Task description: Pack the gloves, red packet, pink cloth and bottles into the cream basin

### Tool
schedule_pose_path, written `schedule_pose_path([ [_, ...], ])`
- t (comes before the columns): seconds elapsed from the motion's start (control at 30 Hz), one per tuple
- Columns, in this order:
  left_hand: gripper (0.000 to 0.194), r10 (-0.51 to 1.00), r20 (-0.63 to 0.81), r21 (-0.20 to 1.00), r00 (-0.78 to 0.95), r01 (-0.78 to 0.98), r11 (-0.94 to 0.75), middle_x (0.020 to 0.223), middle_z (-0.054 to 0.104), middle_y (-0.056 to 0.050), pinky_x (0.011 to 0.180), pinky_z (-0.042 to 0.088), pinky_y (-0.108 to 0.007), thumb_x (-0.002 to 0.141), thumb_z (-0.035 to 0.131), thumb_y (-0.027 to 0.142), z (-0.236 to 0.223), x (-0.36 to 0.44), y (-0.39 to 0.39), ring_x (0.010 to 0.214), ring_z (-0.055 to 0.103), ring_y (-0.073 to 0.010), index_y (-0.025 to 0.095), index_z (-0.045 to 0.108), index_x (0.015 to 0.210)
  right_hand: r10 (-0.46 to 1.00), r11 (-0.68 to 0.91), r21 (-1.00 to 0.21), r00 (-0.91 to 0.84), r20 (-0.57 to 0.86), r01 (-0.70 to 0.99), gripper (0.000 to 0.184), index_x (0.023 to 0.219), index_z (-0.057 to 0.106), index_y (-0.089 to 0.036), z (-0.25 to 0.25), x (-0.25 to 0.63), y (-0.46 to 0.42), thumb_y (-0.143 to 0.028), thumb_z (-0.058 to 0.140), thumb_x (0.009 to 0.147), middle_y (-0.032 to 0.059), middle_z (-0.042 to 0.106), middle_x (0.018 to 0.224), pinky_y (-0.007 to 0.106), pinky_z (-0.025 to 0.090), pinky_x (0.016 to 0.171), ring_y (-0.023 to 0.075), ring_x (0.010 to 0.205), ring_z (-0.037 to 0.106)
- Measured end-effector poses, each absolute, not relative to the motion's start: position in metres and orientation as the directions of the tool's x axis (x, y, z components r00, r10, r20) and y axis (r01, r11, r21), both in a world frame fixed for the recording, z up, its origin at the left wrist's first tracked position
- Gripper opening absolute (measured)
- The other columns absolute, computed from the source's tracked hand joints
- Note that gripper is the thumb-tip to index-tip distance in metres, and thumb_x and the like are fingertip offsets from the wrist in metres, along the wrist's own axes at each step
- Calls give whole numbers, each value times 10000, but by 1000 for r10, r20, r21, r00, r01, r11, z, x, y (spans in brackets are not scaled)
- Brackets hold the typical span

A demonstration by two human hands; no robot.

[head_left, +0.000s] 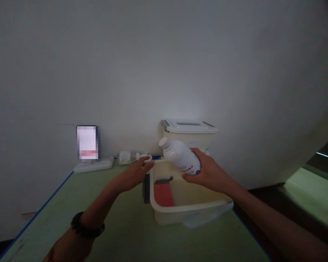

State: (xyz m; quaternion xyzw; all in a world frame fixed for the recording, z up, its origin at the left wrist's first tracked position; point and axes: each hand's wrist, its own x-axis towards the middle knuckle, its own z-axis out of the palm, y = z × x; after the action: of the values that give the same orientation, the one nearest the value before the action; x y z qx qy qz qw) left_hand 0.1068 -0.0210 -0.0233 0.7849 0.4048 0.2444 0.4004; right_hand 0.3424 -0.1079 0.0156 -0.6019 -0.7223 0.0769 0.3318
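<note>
A white plastic bottle (182,156) with red print and a white cap is tilted over an open cream bin, its cap pointing up and left. My right hand (206,171) is wrapped round the bottle's lower part. Just outside the bin's left rim, my left hand (135,174) is open with its fingers stretched out, holding nothing. The bin (180,209) contains a red and grey item (164,193) against its left side. Behind my left fingers lies a clear bottle (125,157) with a white pump top, partly hidden by them.
A cream box with a white lid (192,126) stands behind the bin, near the wall. To the left, a blurred screen (87,142) rests on a white stand (94,165). The green table (117,225) has blue edging. Another green surface (314,193) is at the right.
</note>
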Motion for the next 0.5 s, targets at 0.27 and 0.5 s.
schedule_pose_path([
  [0.27, 458, 848, 6, 758, 529, 551, -349, 1090, 632, -137, 782, 486, -380, 723, 495, 310, -22, 91, -27, 918, 625, -276, 132, 511, 1144, 960, 176, -594, -3, 280, 785, 532, 1072, 509, -176, 4, 341, -107, -328, 721, 608, 78, 649, 943, 356, 462, 665, 223, 791, 605],
  [0.5, 469, 806, -61, 636, 588, 646, -423, 1163, 618, -116, 880, 455, -378, 774, 431, 366, -2, 28, -22, 1038, 585, -276, 167, 504, 1192, 990, 129, -752, -36, 138, 647, 533, 1032, 514, -181, 1, 302, -105, -385, 748, 599, 76, 663, 947, 377, 486, 672, 237, 810, 624],
])
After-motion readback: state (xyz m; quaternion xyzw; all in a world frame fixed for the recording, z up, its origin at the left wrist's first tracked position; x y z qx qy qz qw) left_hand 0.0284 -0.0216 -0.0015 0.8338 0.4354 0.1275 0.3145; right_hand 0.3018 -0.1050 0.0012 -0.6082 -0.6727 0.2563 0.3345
